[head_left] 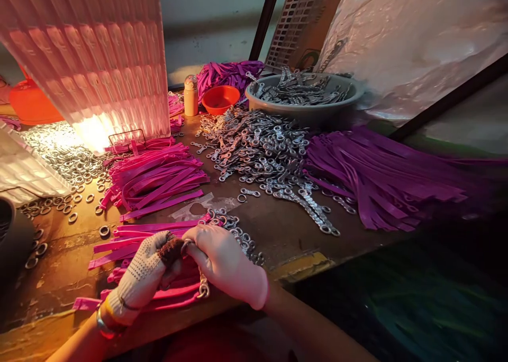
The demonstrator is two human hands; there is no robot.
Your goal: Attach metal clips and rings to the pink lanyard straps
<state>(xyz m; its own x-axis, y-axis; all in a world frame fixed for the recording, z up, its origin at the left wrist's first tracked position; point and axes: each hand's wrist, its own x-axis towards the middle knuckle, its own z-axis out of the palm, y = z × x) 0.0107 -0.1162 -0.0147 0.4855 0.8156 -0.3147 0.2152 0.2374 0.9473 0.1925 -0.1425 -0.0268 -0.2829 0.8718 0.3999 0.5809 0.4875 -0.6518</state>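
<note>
My left hand (143, 269), in a knitted glove with rubber dots and a brown wrap at the fingertips, is closed in a pinch. Facing it, my right hand (226, 259) wears a thin white glove, with thumb and forefinger pressed together. Between the fingertips of both hands sits a small metal ring (185, 246). A short metal chain (203, 287) hangs beneath my right hand, by the end of a purple strap. More purple straps (130, 240) lie under and behind my hands, with metal chain ends (244, 240) at their right. My fingers partly hide the ring.
Loose metal rings (72, 217) are scattered at left near a bright lamp behind a ribbed panel (119, 50). A heap of chain pieces (262, 145) and a grey basin (305, 105) stand behind. Purple straps (381, 177) lie at right; a red bowl (220, 100) is farther back.
</note>
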